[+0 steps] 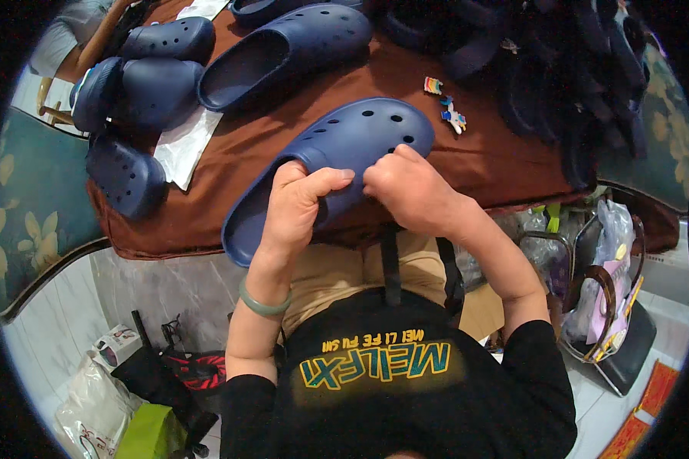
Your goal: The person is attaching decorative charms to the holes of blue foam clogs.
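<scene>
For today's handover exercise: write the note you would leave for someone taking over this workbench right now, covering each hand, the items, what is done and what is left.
Left hand: grip on the side of the blue clog.
Right hand: fingers pressing on the clog's perforated top.
The clog lies at the near edge of the brown cloth.
Two small colourful charms lie on the cloth beyond the clog, untouched.
More blue clogs lie at the far left.
Done: no charm visible on the clog.
Left: both charms remain loose.

Black long sleeves, black apron, tan trousers, green bangle on left wrist.
</scene>
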`<state>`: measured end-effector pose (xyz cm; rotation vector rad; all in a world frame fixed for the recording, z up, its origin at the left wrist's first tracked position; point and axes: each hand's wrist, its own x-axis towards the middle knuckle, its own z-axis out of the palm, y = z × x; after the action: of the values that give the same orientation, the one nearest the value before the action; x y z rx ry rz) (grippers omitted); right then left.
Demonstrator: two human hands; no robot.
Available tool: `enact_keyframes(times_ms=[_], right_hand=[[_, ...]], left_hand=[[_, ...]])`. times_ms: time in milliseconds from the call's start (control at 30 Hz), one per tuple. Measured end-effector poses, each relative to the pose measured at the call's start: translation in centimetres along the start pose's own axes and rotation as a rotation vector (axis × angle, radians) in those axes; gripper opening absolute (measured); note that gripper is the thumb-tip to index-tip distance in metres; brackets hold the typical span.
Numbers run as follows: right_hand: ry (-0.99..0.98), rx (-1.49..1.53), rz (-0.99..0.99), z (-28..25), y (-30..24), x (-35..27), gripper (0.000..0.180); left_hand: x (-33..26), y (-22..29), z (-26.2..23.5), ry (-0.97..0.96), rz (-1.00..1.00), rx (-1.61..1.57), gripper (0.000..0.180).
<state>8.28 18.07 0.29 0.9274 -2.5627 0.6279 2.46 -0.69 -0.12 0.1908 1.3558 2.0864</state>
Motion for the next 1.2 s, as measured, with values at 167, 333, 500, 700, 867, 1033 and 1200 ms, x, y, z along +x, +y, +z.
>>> enact_keyframes(times_ms=[167,333,500,700,867,1033,1200], right_hand=[[0.384,0.310,0.477,0.5,-1.0,-1.7,0.013],[0.726,0.616,0.772,-0.4,0.8,-5.2,0.021],[0.567,-0.099,0.746,-2.4,4.9,-9.1,0.024],[0.408,-0.348,0.717,-2.7,7.0,-9.1,0.022],[0.374,-0.380,0.551,-1.9,10.3,-4.6,0.021],[0.074,-0.580,0.626,-0.7,13.8,-3.6,0.017],[0.337,-0.292,0.520,-2.0,10.9,-2.7,0.015]], left_hand=[[0.4,-0.1,0.3,-0.046,-0.037,-0.063,0.024],[0.2,0.1,0.6,-0.071,-0.004,-0.081,0.033],[0.3,-0.2,0.1,-0.108,-0.048,-0.119,0.036],[0.3,0.1,0.2,-0.146,-0.044,-0.133,0.040],[0.1,0.5,0.6,-0.141,-0.058,-0.142,0.047],[0.0,0.7,1.1,-0.124,-0.041,-0.114,0.053],[0.1,0.6,0.8,-0.142,-0.052,-0.146,0.057]])
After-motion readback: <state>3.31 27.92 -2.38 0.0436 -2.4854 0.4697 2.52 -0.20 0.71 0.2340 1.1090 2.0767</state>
